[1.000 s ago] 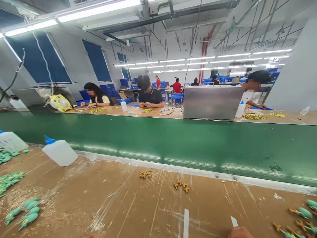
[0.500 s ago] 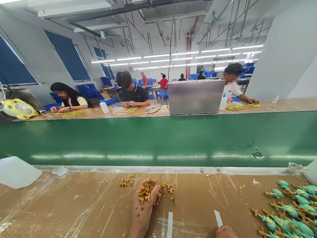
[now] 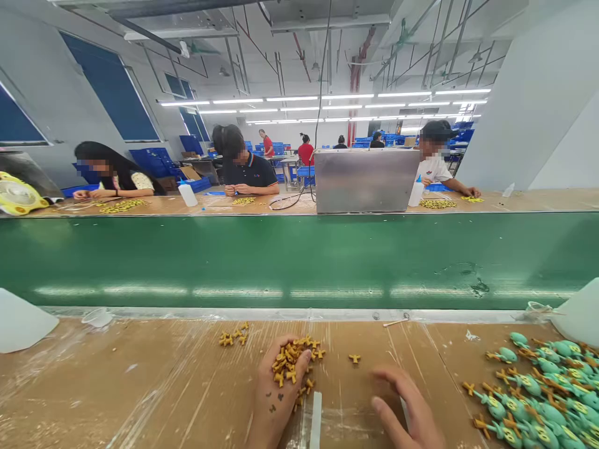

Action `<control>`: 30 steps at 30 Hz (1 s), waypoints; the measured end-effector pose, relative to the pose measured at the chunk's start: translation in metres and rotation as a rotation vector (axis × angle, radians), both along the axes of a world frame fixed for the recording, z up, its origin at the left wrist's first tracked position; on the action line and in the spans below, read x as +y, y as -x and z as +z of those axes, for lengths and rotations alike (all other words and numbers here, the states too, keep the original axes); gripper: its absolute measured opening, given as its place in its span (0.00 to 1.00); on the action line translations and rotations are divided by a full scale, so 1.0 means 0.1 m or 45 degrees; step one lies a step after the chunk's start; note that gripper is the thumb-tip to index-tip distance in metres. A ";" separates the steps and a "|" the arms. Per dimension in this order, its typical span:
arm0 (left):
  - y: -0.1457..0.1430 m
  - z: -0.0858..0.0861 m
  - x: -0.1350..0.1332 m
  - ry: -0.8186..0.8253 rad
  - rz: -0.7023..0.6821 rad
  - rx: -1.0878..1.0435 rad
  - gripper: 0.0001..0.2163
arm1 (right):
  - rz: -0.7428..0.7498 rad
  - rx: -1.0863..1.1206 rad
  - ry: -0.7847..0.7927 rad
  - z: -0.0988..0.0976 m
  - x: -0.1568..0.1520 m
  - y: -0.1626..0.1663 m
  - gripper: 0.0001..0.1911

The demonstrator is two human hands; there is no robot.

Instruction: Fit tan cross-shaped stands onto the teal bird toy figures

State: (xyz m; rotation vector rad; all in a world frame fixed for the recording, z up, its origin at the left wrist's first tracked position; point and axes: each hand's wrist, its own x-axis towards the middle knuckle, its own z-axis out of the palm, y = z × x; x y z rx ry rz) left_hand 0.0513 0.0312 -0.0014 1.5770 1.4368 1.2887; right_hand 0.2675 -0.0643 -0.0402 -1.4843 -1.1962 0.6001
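The left hand (image 3: 276,390) lies palm up, cupping a heap of yellow pieces (image 3: 287,362) on the table (image 3: 163,386). The right hand (image 3: 407,408), at its 3 o'clock, hovers spread and holds nothing. One loose piece (image 3: 354,358) lies between them, at the right hand's 11 o'clock and nearer the left; teal toys (image 3: 538,393) crowd at 3 o'clock.

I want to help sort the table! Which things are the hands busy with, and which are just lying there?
Busy with:
left hand cupping the orange bits
right hand, open, beside them

Just lying there:
teal toys
white strip
small orange heap
bottles
green belt
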 end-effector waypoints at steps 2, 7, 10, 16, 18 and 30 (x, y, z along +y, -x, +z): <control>0.00 0.03 0.00 -0.002 -0.009 0.072 0.13 | 0.047 0.116 0.172 0.15 0.20 0.12 0.23; 0.02 0.03 0.03 -0.067 -0.044 0.169 0.18 | 0.278 0.349 0.271 0.42 0.74 0.44 0.35; 0.00 -0.06 0.03 -0.062 -0.094 0.344 0.21 | 0.358 0.387 0.213 0.42 0.94 0.66 0.39; 0.07 -0.11 0.02 0.044 -0.203 0.402 0.35 | 0.516 0.488 0.141 0.28 1.06 0.96 0.40; 0.13 -0.06 0.02 0.012 -0.239 0.298 0.35 | 0.533 0.540 0.126 0.22 1.10 0.99 0.42; 0.39 0.28 -0.03 0.006 -0.245 0.197 0.26 | 0.522 0.334 0.087 0.18 1.00 0.84 0.33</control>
